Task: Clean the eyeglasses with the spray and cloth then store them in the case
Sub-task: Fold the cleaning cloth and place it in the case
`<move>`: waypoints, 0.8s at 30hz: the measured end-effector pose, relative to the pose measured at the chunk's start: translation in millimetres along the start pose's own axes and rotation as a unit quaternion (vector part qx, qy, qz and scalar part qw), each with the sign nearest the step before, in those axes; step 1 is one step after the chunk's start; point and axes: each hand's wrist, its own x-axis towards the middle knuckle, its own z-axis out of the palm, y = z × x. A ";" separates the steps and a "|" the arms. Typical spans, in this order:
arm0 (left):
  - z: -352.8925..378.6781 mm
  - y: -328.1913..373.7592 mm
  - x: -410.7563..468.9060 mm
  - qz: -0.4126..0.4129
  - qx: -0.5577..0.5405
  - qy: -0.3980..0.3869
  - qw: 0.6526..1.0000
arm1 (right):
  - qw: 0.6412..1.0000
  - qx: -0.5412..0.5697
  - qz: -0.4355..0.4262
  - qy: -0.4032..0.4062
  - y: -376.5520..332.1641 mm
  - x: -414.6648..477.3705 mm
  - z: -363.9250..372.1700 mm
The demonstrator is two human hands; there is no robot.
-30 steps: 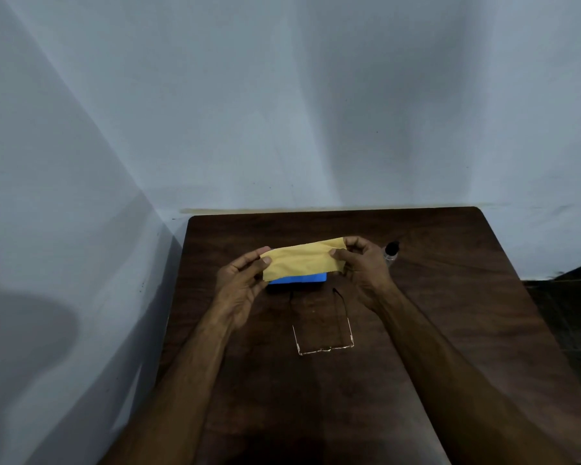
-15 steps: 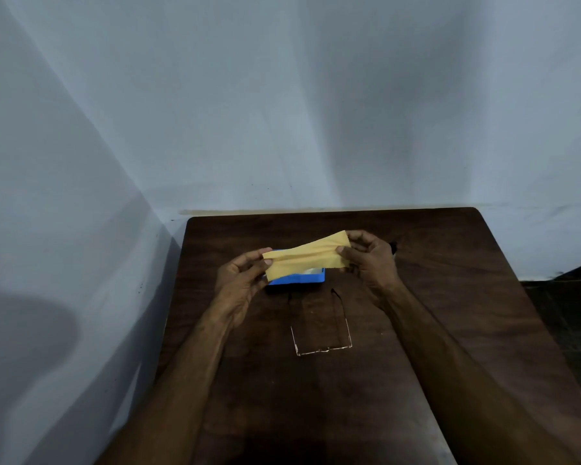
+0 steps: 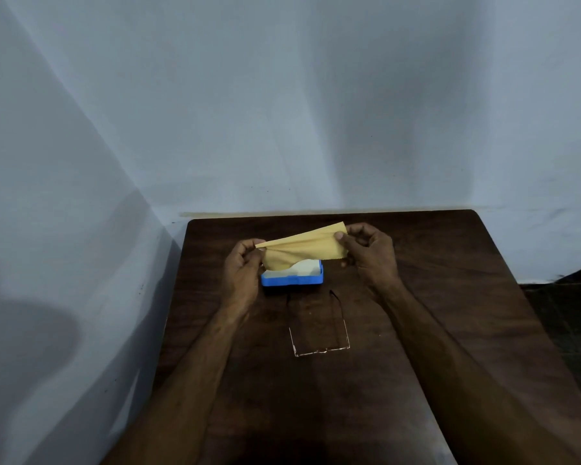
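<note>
Eyeglasses [image 3: 319, 327] lay open on the dark wooden table [image 3: 450, 330], roughly mid-table, lens front toward the near edge and temples pointing toward the far edge. Thin metal frame; lenses barely visible against the wood.

Just beyond the temple tips sat the blue case [image 3: 292, 279], lid off or open, with a pale lining showing inside. It stood apart from the glasses, not touching them.

Above the case, both hands held the yellow cloth [image 3: 304, 251] stretched between them. Left hand [image 3: 244, 273] was pinched closed on the cloth's left end; right hand [image 3: 369, 253] was pinched closed on the right end, held higher, so the cloth slanted upward to the right. The lower edge of the cloth sagged toward the case opening.

Spray bottle: only a small dark bit showed below the right hand's fingers; could not confirm it.

Judgement: step in hand was opening out the cloth. To do it well, spread it flat with no bunched folds, keep it off the table, then lift the glasses by the frame, not the lenses.
</note>
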 end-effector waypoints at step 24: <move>3.8 31.1 -10.7 0.008 -0.073 -0.026 0.997 | 0.999 0.033 -0.006 -0.038 -18.8 -3.3 -9.3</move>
